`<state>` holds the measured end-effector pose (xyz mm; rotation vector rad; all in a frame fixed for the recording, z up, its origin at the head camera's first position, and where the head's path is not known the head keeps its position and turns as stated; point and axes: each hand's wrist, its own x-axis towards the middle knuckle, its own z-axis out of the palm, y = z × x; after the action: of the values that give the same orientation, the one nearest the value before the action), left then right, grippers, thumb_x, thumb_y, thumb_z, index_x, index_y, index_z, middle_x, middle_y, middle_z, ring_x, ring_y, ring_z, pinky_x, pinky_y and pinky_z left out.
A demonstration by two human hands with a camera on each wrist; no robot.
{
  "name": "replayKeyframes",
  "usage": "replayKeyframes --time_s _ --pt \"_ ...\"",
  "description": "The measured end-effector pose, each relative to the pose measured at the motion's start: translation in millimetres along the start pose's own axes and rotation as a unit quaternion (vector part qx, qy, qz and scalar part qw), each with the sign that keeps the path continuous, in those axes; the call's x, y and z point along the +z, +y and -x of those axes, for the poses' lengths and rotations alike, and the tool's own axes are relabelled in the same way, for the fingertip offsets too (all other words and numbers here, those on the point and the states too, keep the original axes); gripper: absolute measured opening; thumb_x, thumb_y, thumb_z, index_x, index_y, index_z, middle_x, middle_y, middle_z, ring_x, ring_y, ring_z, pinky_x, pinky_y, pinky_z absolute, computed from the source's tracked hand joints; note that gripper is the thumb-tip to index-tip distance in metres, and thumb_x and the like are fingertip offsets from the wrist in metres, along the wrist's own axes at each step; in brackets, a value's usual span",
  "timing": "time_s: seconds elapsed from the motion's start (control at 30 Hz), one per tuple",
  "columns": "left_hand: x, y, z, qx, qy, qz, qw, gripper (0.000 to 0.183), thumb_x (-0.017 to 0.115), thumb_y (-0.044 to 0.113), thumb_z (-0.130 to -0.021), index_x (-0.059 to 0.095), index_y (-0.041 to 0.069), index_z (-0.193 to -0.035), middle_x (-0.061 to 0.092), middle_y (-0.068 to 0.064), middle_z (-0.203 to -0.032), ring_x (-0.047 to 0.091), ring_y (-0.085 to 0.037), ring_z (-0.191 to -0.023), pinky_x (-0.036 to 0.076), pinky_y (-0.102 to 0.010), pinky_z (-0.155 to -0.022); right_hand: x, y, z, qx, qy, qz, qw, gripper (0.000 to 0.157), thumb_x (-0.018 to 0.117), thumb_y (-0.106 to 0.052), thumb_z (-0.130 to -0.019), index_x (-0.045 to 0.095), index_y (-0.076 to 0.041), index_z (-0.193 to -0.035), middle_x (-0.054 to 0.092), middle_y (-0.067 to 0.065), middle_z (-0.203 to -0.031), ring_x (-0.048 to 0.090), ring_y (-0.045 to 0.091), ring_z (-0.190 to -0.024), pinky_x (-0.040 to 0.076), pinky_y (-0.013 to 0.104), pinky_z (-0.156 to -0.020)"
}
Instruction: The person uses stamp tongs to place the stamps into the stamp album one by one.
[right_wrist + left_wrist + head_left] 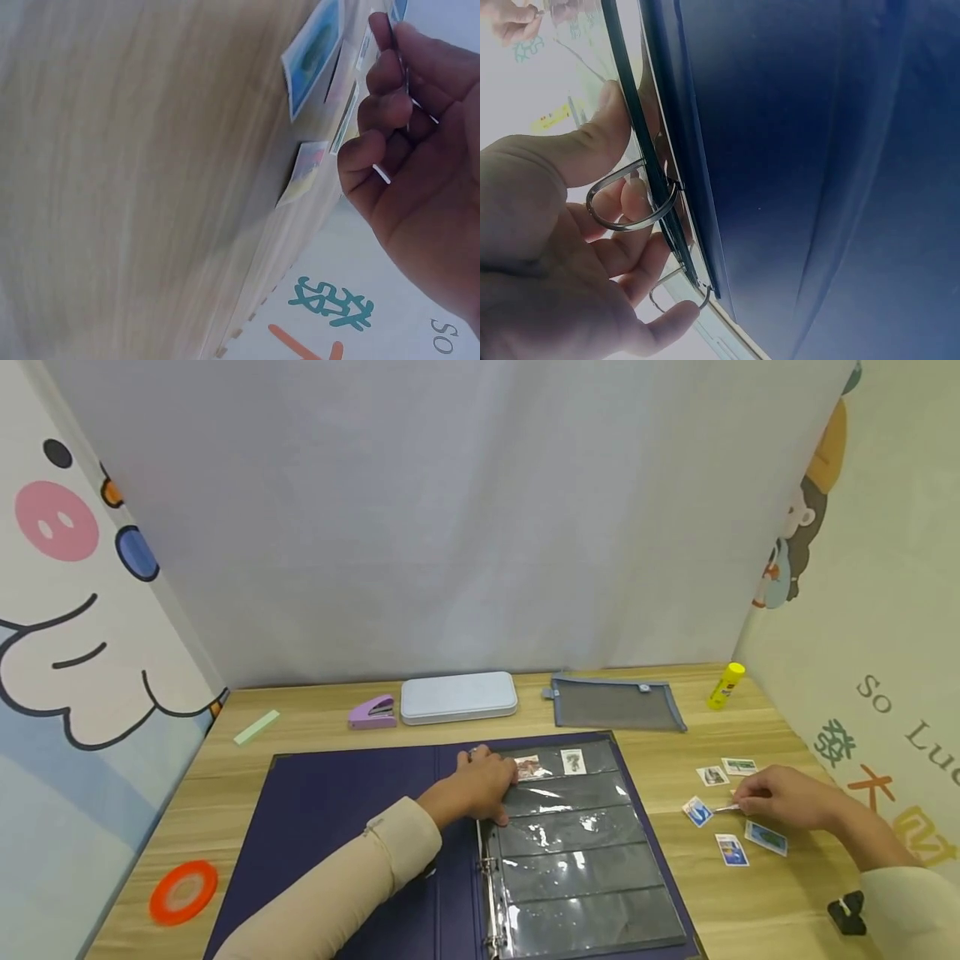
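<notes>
A dark blue ring binder album (352, 810) lies spread on the table, with a black pocket page (570, 852) on its right side. In the page's top row sit a reddish stamp (528, 767) and a pale stamp (573, 762). My left hand (480, 783) rests on the page's inner edge near the top, its fingers around the metal ring (630, 195). To the right, my right hand (783, 797) pinches slim metal tweezers (726, 808) between thumb and fingers. Their tips are right at a blue-and-white stamp (697, 812) on the table.
Around my right hand lie more loose stamps (731, 850). Along the back are a purple stapler (372, 713), a pale case (459, 697), a mesh pouch (617, 703) and a glue stick (725, 686). An orange tape roll (183, 892) lies left; a black clip (847, 913) sits front right.
</notes>
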<state>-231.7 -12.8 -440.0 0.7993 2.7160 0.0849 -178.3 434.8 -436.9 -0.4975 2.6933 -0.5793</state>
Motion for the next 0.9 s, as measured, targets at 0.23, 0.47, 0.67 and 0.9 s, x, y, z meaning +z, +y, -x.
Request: replayKeyframes --time_s 0.23,0.47,0.67,0.9 --pt "1.9 0.8 0.4 0.004 -0.009 0.010 0.9999 0.053 0.084 0.038 -0.069 0.057 0.025 -0.113 0.055 0.000 -0.121 0.042 -0.024 -0.118 0.033 -0.047 -0.093 -1.9 -3 -2 0.024 -0.002 -0.059 0.998 0.014 0.056 -0.017 -0.096 0.067 -0.010 -0.091 0.056 -0.006 -0.071 0.043 -0.001 -0.059 0.039 0.021 -0.053" --pt "2.2 -4.7 1.6 0.009 0.005 0.051 0.9986 0.053 0.086 0.033 -0.068 0.052 0.024 -0.108 0.055 0.002 -0.115 0.043 -0.024 -0.115 0.032 -0.045 -0.090 -12.0 -20 -24 -0.013 0.024 -0.071 0.997 0.017 0.053 -0.016 -0.097 0.066 -0.005 -0.097 0.060 0.001 -0.081 0.046 -0.001 -0.067 0.042 0.021 -0.059" --pt "1.8 -5.6 1.5 0.015 0.004 0.059 0.9981 0.052 0.086 0.034 -0.067 0.051 0.025 -0.104 0.054 0.007 -0.110 0.043 -0.021 -0.111 0.031 -0.044 -0.087 -18.3 -41 -52 -0.037 0.034 -0.092 0.994 0.016 0.054 -0.012 -0.096 0.066 -0.001 -0.095 0.057 0.003 -0.079 0.045 0.001 -0.067 0.041 0.022 -0.060" --pt "-1.0 -3.7 3.3 0.015 0.002 0.051 0.9986 0.056 0.088 0.033 -0.065 0.051 0.024 -0.106 0.058 0.005 -0.110 0.043 -0.021 -0.109 0.031 -0.043 -0.088 -22.1 -72 -93 -0.077 0.035 -0.069 0.994 0.017 0.057 -0.015 -0.096 0.068 -0.003 -0.096 0.067 0.010 -0.088 0.048 0.002 -0.071 0.043 0.022 -0.066"
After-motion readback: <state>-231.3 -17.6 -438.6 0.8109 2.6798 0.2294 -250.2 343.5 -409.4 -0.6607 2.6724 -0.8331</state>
